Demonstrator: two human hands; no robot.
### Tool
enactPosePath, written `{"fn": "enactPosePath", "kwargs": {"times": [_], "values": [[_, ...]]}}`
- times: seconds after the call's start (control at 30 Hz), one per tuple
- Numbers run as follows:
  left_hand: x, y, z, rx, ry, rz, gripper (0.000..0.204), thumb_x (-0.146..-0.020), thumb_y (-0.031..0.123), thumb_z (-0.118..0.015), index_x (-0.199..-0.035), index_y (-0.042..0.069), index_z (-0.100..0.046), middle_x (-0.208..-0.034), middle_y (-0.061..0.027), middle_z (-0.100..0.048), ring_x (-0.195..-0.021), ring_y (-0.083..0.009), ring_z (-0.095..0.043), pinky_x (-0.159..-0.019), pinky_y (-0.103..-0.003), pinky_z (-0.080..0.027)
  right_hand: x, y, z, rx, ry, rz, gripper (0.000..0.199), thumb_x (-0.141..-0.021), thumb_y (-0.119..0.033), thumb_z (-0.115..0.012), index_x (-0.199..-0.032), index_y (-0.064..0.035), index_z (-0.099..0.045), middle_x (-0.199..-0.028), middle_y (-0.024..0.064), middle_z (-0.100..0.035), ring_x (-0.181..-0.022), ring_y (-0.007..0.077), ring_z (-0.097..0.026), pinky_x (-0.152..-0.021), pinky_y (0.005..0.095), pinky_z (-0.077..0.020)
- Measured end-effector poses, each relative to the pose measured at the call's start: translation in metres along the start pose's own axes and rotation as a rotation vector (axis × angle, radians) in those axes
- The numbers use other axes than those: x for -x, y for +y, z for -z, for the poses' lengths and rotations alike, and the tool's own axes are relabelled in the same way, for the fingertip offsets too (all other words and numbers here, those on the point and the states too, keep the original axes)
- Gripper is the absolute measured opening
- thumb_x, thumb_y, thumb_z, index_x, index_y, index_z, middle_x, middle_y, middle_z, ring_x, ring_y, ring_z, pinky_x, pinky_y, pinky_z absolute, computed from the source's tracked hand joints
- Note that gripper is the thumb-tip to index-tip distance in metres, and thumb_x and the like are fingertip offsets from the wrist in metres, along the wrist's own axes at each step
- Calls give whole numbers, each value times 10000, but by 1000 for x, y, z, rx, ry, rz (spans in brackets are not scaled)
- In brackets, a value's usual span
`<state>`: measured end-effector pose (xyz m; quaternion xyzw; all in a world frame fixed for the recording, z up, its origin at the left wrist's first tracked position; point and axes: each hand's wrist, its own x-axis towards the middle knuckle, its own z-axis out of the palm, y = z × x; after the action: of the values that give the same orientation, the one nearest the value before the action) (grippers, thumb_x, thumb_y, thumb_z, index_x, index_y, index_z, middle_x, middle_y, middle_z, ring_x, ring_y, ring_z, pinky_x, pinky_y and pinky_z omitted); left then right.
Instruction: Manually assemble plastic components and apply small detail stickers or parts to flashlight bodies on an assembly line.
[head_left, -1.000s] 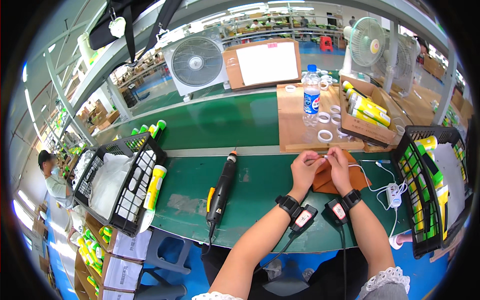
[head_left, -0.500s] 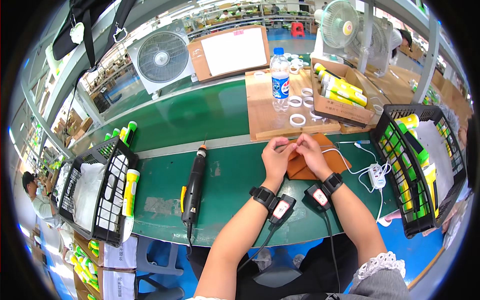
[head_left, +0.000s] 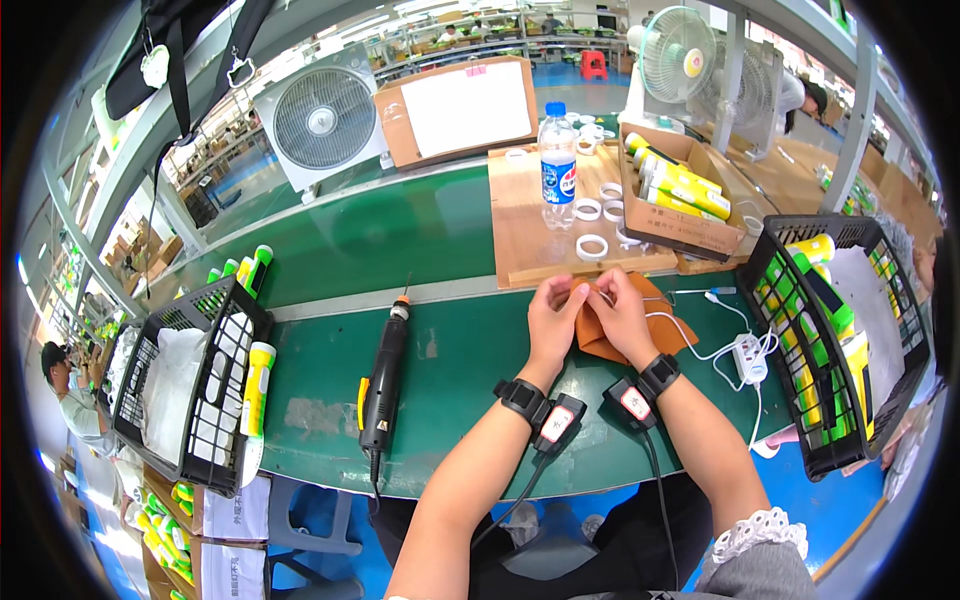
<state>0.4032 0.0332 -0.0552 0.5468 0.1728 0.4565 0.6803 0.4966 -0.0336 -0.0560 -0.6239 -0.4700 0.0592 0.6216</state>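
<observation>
Both hands stay put since a second ago, left hand [head_left: 556, 318] and right hand [head_left: 620, 315] still pinching something tiny over the brown cloth [head_left: 655, 330], electric screwdriver [head_left: 383, 375] untouched.

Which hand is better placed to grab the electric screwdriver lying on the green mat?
Probably the left hand. The electric screwdriver lies on the green mat to the person's left, with nothing between. The right hand sits farther off, over the brown cloth, and would have to cross the left.
</observation>
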Motion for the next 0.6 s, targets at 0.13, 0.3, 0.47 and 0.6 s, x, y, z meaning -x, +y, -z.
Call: {"fn": "enactPosePath", "kwargs": {"times": [0.13, 0.3, 0.47, 0.6], "values": [[-2, -1, 4, -120, -48, 30, 249, -838, 139, -597, -1014, -27, -536, -955, -78, -582, -894, -129, -548, -814, -238, -426, -1, -4, -2, 4, 33, 29, 155, -764, -52, -614, -810, 2, -476, -656, 68, -516, -601, 134, -495, -561, 261, -409], [-2, -1, 2, -61, -46, 45, 260, -829, 110, -602, -1034, -40, -548, -960, -96, -597, -887, -131, -560, -803, -240, -436, -1, -7, 1, 66, 34, 31, 144, -759, -49, -609, -829, 3, -495, -706, 81, -538, -652, 147, -511, -597, 264, -420], [-1, 1, 3, -5, -28, 61, 259, -818, 79, -606, -1039, -47, -557, -953, -98, -609, -877, -131, -570, -788, -235, -444, -2, -6, 2, 25, -1, 12, 140, -760, -58, -603, -823, 8, -497, -741, 87, -547, -689, 165, -517, -648, 275, -428], [-3, -5, 7, -7, 7, 23, 191, -802, 55, -622, -972, -25, -590, -914, -76, -620, -835, -108, -570, -753, -221, -451, -3, 1, -1, -25, 14, 96, 135, -760, -55, -593, -827, 10, -495, -760, 85, -545, -710, 171, -517, -687, 284, -427]]}}
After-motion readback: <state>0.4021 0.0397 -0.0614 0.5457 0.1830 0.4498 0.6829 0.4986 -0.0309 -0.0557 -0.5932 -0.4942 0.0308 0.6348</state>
